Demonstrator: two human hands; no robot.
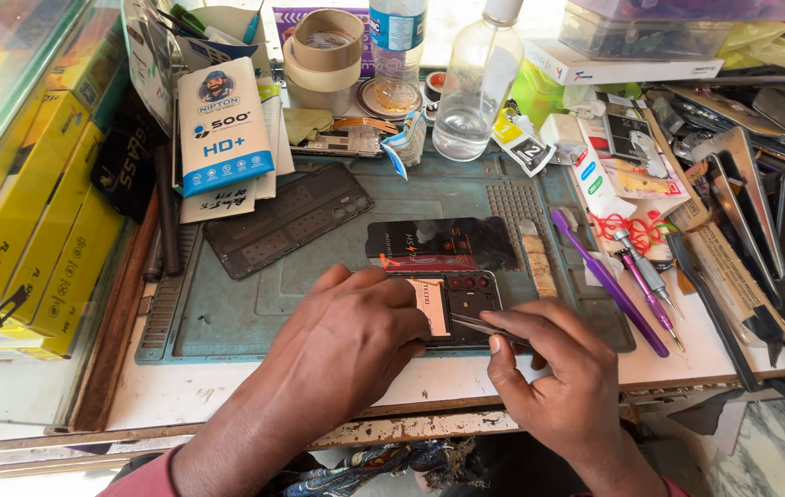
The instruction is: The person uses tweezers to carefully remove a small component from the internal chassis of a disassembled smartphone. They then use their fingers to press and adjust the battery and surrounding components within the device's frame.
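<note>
The right hand pinches a pair of tweezers, its grip closed on their rear end. Their long axis runs up and left from that grip, tips over the opened phone, which lies just beyond the fingers on the blue mat. The left hand presses flat on the phone's left part, holding nothing, and is the nearer hand.
</note>
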